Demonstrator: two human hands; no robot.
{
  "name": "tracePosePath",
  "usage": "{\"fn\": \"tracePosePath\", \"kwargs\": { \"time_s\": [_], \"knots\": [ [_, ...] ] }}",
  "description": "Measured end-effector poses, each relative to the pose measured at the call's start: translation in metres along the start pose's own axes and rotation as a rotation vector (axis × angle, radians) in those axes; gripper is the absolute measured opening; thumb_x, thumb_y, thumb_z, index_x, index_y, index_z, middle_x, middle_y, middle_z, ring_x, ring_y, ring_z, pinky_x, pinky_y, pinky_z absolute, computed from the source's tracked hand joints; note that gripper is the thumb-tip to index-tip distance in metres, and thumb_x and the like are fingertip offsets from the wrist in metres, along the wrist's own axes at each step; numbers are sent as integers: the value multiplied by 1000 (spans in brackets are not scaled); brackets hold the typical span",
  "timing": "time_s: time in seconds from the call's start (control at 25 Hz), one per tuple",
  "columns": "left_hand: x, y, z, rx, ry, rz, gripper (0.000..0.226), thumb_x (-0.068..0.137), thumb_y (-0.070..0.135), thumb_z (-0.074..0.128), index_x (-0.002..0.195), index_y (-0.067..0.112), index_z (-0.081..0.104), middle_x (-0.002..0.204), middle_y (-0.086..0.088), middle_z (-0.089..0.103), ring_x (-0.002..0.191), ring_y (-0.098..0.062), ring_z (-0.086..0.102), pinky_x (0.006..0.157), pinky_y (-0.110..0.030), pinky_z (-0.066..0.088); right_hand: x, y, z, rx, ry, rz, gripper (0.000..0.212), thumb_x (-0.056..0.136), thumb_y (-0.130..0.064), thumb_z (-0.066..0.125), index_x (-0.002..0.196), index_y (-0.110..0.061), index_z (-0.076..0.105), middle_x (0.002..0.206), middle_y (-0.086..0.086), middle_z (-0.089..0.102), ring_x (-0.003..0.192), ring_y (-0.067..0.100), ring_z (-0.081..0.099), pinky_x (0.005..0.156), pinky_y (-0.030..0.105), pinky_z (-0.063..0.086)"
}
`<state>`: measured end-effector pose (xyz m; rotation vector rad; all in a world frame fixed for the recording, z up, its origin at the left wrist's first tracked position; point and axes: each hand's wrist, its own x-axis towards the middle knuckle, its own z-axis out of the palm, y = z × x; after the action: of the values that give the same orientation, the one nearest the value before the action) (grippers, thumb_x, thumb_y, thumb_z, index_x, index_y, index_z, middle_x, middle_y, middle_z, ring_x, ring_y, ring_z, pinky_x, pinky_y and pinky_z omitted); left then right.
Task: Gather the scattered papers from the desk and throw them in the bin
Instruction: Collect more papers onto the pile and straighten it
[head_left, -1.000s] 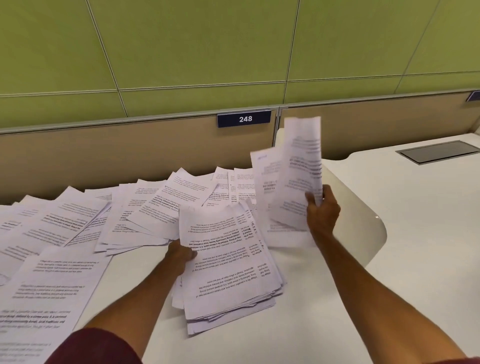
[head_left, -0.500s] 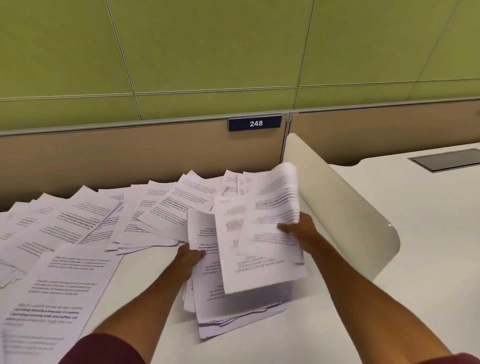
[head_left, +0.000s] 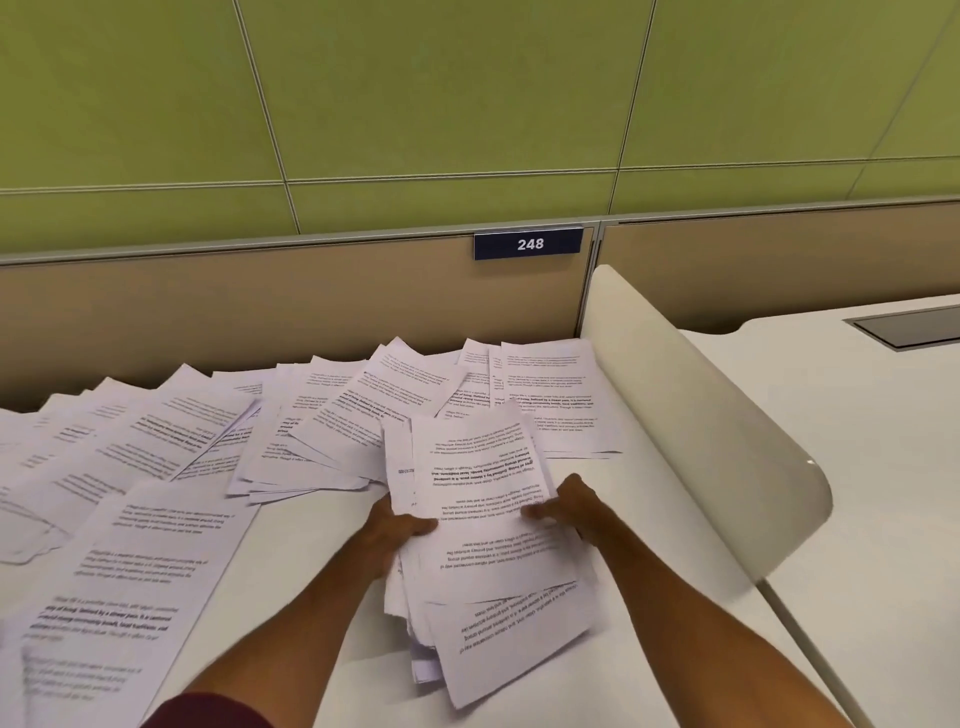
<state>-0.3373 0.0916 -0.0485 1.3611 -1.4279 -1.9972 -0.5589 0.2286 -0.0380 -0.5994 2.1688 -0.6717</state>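
Both hands are on the gathered stack (head_left: 498, 566), which lies on the white desk (head_left: 322, 551) close to the person, a little right of centre. The left hand (head_left: 402, 525) grips the stack's left edge, with the thumb laid across the top sheet. Its other fingers go under the paper, so I cannot tell how they lie. The right hand (head_left: 574, 512) takes the right edge the same way, thumb pressed flat on top and pointing left, fingers hidden beneath.

The stack is ragged, with sheets fanning out at the near end and printed text facing up. Loose papers (head_left: 171, 441) cover the desk to the left in overlapping layers, reaching back to the beige partition (head_left: 260, 312). 1 large sheet (head_left: 130, 582) lies at the near left, and a few more sheets (head_left: 550, 400) sit just behind the stack, next to the curved white divider (head_left: 701, 415).

A blue plate reading 248 (head_left: 527, 243) hangs on the partition under green wall panels (head_left: 467, 93). The neighbouring desk (head_left: 857, 467) has a grey hatch (head_left: 909, 327) at its far edge. A maroon sleeve (head_left: 208, 713) shows at the bottom.
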Motion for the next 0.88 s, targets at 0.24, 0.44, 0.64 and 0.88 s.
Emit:
{"fn": "tracePosePath", "kwargs": {
  "time_s": [0.24,0.44,0.64,0.88],
  "knots": [
    [-14,35,-3,-53,-55,290,59,73,5,79,127,8,53,123,-12,65,107,-32,65,90,-51,53,-6,-16,-31,490,-225,-337,55,69,-14,85,119,-3,64,113,12,72,104,32,69,81,38,58],
    [-17,115,10,-11,52,561,36,78,12,75,111,16,62,107,-2,69,96,-19,68,83,-39,56,-22,-83,-62,656,99,-623,37,77,-2,77,112,-2,66,107,10,73,93,27,72,75,35,60],
    [-22,143,16,22,220,664,36,70,19,83,100,14,63,93,1,69,82,-16,67,67,-23,56,-21,-103,-58,736,235,-703,30,78,-2,76,104,-11,65,100,0,71,80,7,71,67,23,59],
    [-12,112,21,77,320,442,73,70,34,82,127,15,40,119,-5,55,101,-20,54,79,-31,46,0,-78,-30,507,193,-663,66,72,-30,83,129,-18,53,121,4,67,108,24,66,86,45,58]
  ]
}}
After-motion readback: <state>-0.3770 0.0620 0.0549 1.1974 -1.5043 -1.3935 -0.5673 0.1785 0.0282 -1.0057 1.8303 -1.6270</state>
